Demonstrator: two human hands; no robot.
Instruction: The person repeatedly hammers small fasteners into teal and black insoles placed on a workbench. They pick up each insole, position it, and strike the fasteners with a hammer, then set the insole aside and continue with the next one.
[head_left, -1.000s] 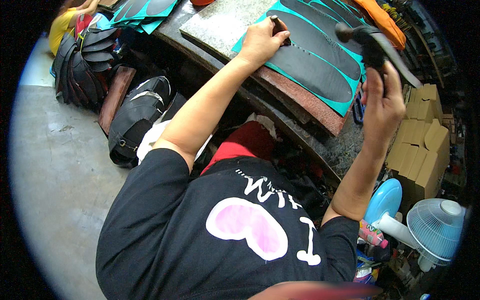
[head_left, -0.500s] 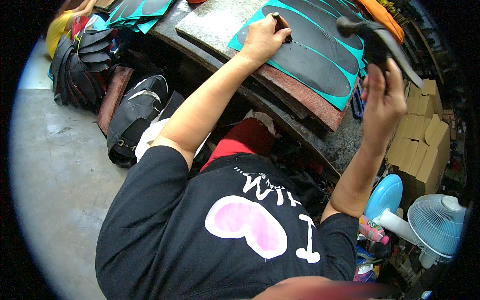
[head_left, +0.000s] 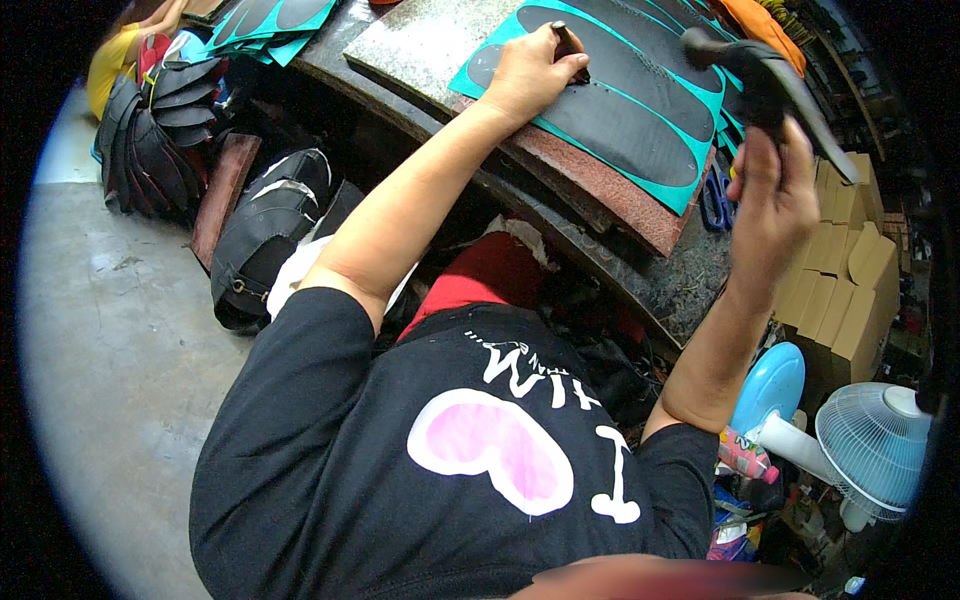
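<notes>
My left hand (head_left: 528,80) pinches a short dark punch-like tool (head_left: 565,40) whose lower end meets a black sole-shaped piece (head_left: 630,135) on a teal sheet (head_left: 688,208). Small marks run along this piece's edge, by the teal strip. Raised above the sheet's right side, a hammer (head_left: 795,90) with a long curved head is in my right hand (head_left: 775,195), its fingers closed round the handle. Motion blurs the hammer. More black sole shapes cover the sheet toward the far side.
Beneath the sheet lies a reddish stone slab (head_left: 655,228) on a dark workbench (head_left: 690,290). Blue-handled scissors (head_left: 715,195) rest beside it. Right: cardboard boxes (head_left: 835,310) and a fan (head_left: 875,450). Left: bundled black pieces (head_left: 150,150), a black bag (head_left: 265,250) and a person in yellow (head_left: 110,65).
The punch-like tool has shifted slightly right along the sole piece with my left hand. My right hand and the hammer stay raised, a little lower and farther right.
</notes>
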